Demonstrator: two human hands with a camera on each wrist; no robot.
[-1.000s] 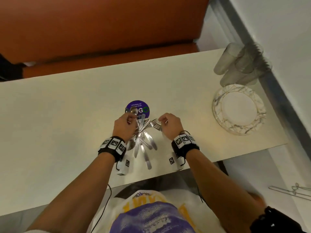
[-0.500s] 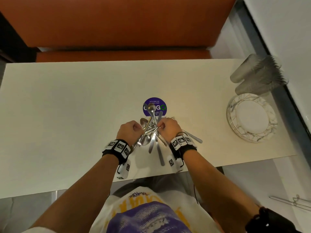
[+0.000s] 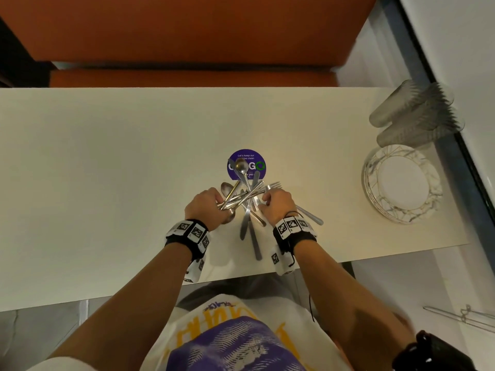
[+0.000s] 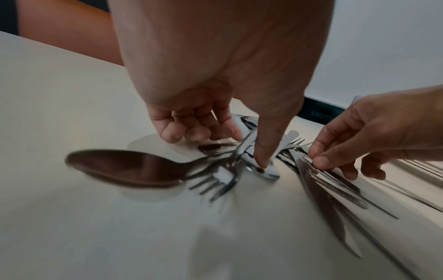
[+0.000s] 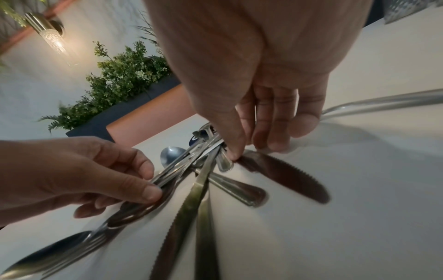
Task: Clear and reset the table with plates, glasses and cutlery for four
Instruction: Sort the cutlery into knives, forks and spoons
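A bundle of steel cutlery [image 3: 247, 200] lies crossed on the cream table [image 3: 107, 170], fanning over a purple round sticker [image 3: 254, 159]. My left hand [image 3: 214, 203] grips several handles; in the left wrist view its thumb [image 4: 262, 159] presses on the pile beside a spoon [image 4: 124, 168] and a fork [image 4: 215, 181]. My right hand [image 3: 270, 203] pinches knife handles [image 4: 309, 163] between thumb and forefinger. A serrated knife [image 5: 287, 174] lies just past its fingertips [image 5: 273, 144]. A stack of marbled plates [image 3: 401, 183] and several upturned glasses [image 3: 412, 116] stand at the table's right end.
An orange bench seat [image 3: 187, 36] runs along the far side of the table. A white wall with a dark sill [image 3: 455, 129] borders the right end. The table's near edge [image 3: 241, 277] is just behind my wrists. A planter of greenery [image 5: 120, 79] shows in the right wrist view.
My hands have drawn closer together and gathered the scattered cutlery into a tighter crossed bundle. One handle now sticks out to the right under my right wrist.
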